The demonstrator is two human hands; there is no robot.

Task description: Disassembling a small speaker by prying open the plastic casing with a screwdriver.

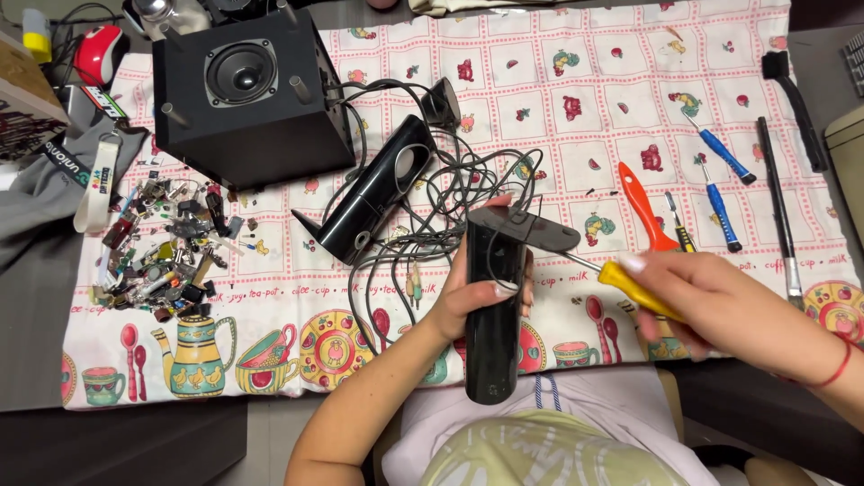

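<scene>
While the left hand [472,292] is wrapping around a slim black satellite speaker [494,310], thumb across its front and fingers curled behind, the speaker is standing roughly upright over the near edge of the tabletop [36,297], its foot plate at the top. The right hand [697,292] is closing its fingers around the yellow handle of a screwdriver [630,286], and the thin metal shaft is pointing left with its tip meeting the speaker just under the foot plate. A red string is circling the right wrist.

A second black satellite speaker [373,193] is lying tilted on the patterned cloth [558,81], just left of the held one, with a tangle of dark cables [450,193] running between them and partly under the held speaker. A black subwoofer box [247,94] is sitting behind it, well apart from the hands. A heap of small electronic parts [166,247] is lying at the cloth's left side. An orange-handled tool [643,205] is resting right above the right hand, beside two blue-handled screwdrivers [720,180]. A long black brush [781,211] and a black-handled brush [796,108] are lying at the right edge. A red computer mouse [97,52] is sitting at the far left corner, and a grey lanyard [94,175] is trailing off the cloth.
</scene>
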